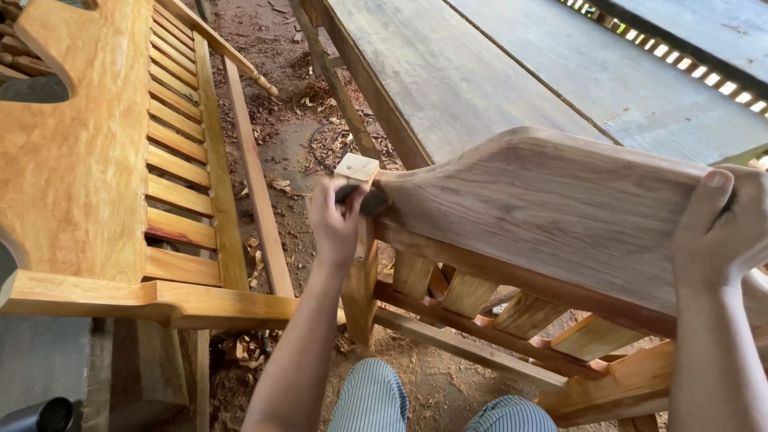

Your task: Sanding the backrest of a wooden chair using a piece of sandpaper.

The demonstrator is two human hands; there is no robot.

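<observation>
Sanding pad [364, 200], dark and small, is clenched in left hand [334, 220] and pressed against the left end of an unfinished wooden chair back [552, 204], just below a square post top [357, 168]. Right hand [720, 228] is wrapped w/ closed grip over the panel's right edge. A finished slatted bench [120, 160] is seen at left, approx. level w/ it; sawdust-strewn floor [280, 128] lies between.

Left hand [334, 220] presses dark pad [362, 198] against wooden backrest [552, 208].
</observation>
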